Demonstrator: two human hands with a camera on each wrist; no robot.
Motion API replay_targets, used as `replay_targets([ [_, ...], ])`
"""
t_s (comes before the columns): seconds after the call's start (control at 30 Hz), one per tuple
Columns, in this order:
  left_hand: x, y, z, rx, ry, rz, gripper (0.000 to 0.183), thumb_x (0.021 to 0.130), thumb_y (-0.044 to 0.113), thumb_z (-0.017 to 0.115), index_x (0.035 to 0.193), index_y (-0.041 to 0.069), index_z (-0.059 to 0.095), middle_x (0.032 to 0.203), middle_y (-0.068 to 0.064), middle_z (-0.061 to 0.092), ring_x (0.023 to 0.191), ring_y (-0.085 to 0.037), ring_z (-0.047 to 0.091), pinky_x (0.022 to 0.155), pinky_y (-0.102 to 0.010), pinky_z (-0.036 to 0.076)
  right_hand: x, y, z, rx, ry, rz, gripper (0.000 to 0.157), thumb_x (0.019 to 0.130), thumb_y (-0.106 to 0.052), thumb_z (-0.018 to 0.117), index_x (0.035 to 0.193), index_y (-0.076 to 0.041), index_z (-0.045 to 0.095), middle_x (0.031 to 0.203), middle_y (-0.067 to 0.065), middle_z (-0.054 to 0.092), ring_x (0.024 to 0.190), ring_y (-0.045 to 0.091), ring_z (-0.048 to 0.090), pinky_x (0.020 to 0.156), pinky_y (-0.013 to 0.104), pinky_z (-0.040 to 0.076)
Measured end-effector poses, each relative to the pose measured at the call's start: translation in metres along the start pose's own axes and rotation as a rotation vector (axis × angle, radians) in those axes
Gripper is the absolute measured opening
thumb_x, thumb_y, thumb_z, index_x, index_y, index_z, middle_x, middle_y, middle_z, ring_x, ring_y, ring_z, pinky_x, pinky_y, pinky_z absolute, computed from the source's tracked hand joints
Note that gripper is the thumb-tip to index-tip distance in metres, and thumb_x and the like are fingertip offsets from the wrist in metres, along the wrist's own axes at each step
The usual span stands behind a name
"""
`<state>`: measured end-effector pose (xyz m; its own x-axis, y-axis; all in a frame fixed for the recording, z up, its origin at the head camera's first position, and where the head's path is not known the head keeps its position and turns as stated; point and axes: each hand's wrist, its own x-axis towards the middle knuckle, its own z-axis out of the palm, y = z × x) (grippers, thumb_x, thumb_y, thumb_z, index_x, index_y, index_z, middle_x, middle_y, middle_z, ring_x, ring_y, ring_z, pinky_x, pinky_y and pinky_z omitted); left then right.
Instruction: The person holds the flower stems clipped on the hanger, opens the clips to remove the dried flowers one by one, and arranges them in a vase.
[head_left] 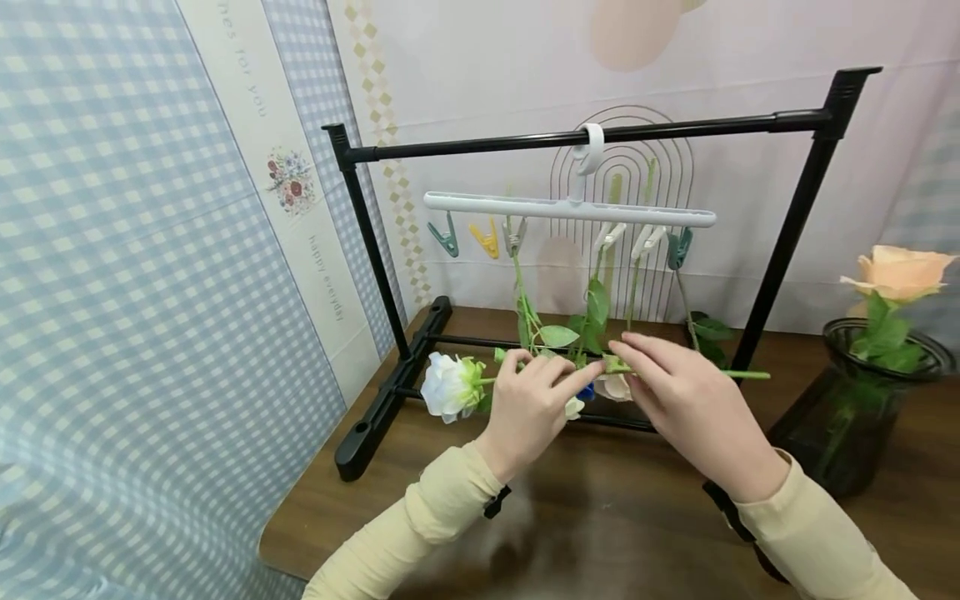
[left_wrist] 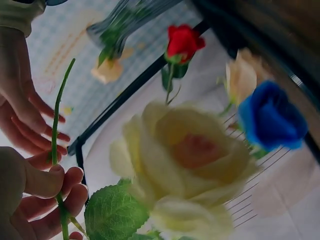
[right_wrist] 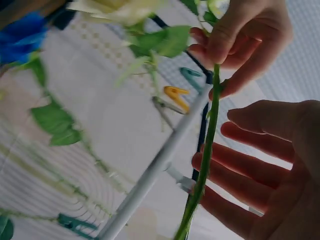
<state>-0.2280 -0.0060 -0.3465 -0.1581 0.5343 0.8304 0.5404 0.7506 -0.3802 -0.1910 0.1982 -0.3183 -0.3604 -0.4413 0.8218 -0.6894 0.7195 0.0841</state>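
My left hand (head_left: 528, 408) pinches the green stem (right_wrist: 213, 115) of a white rose (head_left: 450, 387), which lies sideways with its bloom to the left. Beside the stem's other end is my right hand (head_left: 693, 408), its fingers fairly straight. In the right wrist view its fingertips lie against or just behind the stem, with the thumb apart. Behind the hands, several roses hang head down by their stems from a white clip hanger (head_left: 525, 204). A pale yellow rose (left_wrist: 190, 150), a blue rose (left_wrist: 272, 117) and a red rose (left_wrist: 182, 42) show in the left wrist view.
The hanger hooks over a black rack's top bar (head_left: 480, 145). At its left end, a teal clip (head_left: 445, 237) and a yellow clip (head_left: 486, 240) hold no stem. A dark glass vase (head_left: 840, 433) with a peach rose (head_left: 900, 273) stands right on the wooden table (head_left: 322, 521).
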Motion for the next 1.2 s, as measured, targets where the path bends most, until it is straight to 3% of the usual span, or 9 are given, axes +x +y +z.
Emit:
replay_targets([
  [0.03, -0.003, 0.002, 0.001, -0.006, -0.006, 0.01, 0.049, 0.077, -0.001, 0.063, 0.112, 0.032, 0.073, 0.084, 0.01, 0.067, 0.075, -0.006, 0.064, 0.079, -0.03, 0.046, -0.006, 0.001, 0.001, -0.009, -0.012, -0.004, 0.027, 0.094, -0.015, 0.063, 0.116, 0.0, 0.068, 0.114, 0.018, 0.068, 0.092, 0.034, 0.068, 0.073, 0.044, 0.056],
  [0.1, -0.008, 0.005, 0.004, -0.011, -0.009, 0.026, 0.05, 0.078, -0.001, 0.06, 0.114, 0.033, 0.072, 0.084, 0.01, 0.067, 0.075, -0.006, 0.064, 0.079, -0.031, 0.046, -0.017, 0.001, 0.002, -0.03, -0.027, -0.012, 0.039, 0.103, -0.027, 0.043, 0.115, -0.001, 0.069, 0.111, 0.017, 0.069, 0.086, 0.031, 0.07, 0.066, 0.042, 0.056],
  [0.17, -0.013, 0.009, 0.006, -0.018, -0.005, 0.04, 0.052, 0.079, -0.001, 0.055, 0.114, 0.033, 0.071, 0.084, 0.01, 0.067, 0.075, -0.006, 0.063, 0.079, -0.031, 0.047, -0.026, 0.0, 0.003, -0.062, -0.043, -0.027, 0.059, 0.105, -0.035, 0.021, 0.116, -0.003, 0.07, 0.111, 0.014, 0.071, 0.08, 0.028, 0.07, 0.06, 0.039, 0.055],
  [0.2, -0.014, 0.011, 0.006, -0.023, -0.004, 0.047, 0.051, 0.08, -0.001, 0.053, 0.114, 0.033, 0.072, 0.084, 0.011, 0.067, 0.075, -0.006, 0.063, 0.08, -0.031, 0.047, -0.031, -0.001, 0.004, -0.081, -0.05, -0.037, 0.06, 0.105, -0.034, 0.019, 0.115, -0.004, 0.07, 0.11, 0.014, 0.071, 0.077, 0.026, 0.07, 0.058, 0.038, 0.055],
  [0.43, -0.031, 0.024, 0.006, -0.052, -0.005, 0.076, 0.05, 0.084, 0.0, 0.043, 0.109, 0.032, 0.073, 0.086, 0.011, 0.068, 0.076, -0.006, 0.063, 0.079, -0.031, 0.047, -0.052, -0.007, 0.008, -0.189, -0.073, -0.136, 0.064, 0.108, -0.027, 0.012, 0.106, -0.007, 0.073, 0.094, 0.006, 0.075, 0.062, 0.018, 0.066, 0.049, 0.031, 0.05],
  [0.6, -0.039, 0.03, 0.008, -0.061, -0.002, 0.097, 0.05, 0.084, 0.001, 0.044, 0.11, 0.032, 0.073, 0.086, 0.011, 0.069, 0.078, -0.006, 0.064, 0.077, -0.03, 0.048, -0.059, -0.005, 0.007, -0.206, -0.085, -0.199, 0.066, 0.107, -0.016, 0.009, 0.103, -0.007, 0.074, 0.089, 0.005, 0.075, 0.062, 0.015, 0.066, 0.048, 0.029, 0.049],
  [0.93, -0.028, 0.03, 0.009, -0.063, 0.044, 0.108, 0.041, 0.08, 0.006, 0.06, 0.112, 0.029, 0.073, 0.089, 0.011, 0.071, 0.083, -0.006, 0.066, 0.086, -0.034, 0.048, -0.056, 0.004, 0.001, -0.265, -0.026, -0.287, 0.058, 0.108, -0.011, 0.016, 0.103, -0.005, 0.074, 0.089, 0.006, 0.075, 0.069, 0.016, 0.068, 0.052, 0.031, 0.051],
  [1.07, -0.02, 0.029, 0.006, -0.101, 0.108, 0.109, 0.035, 0.086, 0.01, 0.063, 0.117, 0.024, 0.071, 0.103, 0.007, 0.074, 0.099, -0.009, 0.067, 0.098, -0.04, 0.046, -0.052, 0.011, -0.005, -0.272, 0.012, -0.299, 0.054, 0.108, -0.013, 0.02, 0.105, -0.005, 0.073, 0.089, 0.008, 0.075, 0.068, 0.019, 0.068, 0.051, 0.032, 0.051],
  [1.2, -0.007, 0.027, 0.002, -0.195, 0.265, 0.188, 0.029, 0.088, 0.012, 0.065, 0.117, 0.016, 0.072, 0.114, -0.001, 0.073, 0.11, -0.016, 0.067, 0.104, -0.044, 0.042, -0.044, 0.019, -0.014, -0.27, 0.084, -0.283, 0.046, 0.105, -0.009, 0.027, 0.108, -0.002, 0.072, 0.09, 0.012, 0.074, 0.068, 0.024, 0.068, 0.051, 0.037, 0.052],
])
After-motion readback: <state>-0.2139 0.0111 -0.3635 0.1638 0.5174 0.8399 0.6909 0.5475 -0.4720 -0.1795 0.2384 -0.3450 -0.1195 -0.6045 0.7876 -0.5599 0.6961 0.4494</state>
